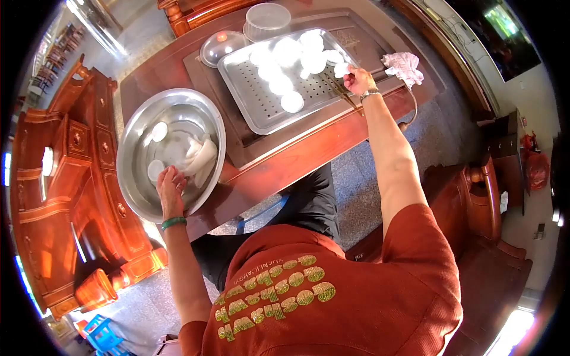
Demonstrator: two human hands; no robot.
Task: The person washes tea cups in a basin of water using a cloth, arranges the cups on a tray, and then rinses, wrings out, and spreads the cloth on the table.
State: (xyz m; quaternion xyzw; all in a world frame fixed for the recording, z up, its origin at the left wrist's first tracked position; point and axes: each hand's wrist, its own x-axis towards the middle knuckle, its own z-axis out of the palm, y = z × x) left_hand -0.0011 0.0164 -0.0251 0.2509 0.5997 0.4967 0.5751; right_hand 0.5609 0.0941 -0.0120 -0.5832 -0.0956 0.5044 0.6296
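Observation:
My left hand (171,193) reaches over the near rim of a large metal basin (132,184), its fingers closed at the edge of a small white cup (155,170). Another small white cup (159,131) and a crumpled pale cloth (203,157) lie in the basin's water. At the far right corner of a perforated metal tray (259,101), my right hand (359,81) pinches a small white cup (341,70). Several white cups (291,101) stand on the tray, washed out by glare. Thin brownish sticks (341,92) rest near my right hand, over the tray's edge.
A clear lid with an orange knob (221,50) and a clear round tub (267,22) stand behind the tray. To the right, a pink cloth (404,68) lies above a curved metal spout (412,113). A carved wooden chair (83,148) is at the left.

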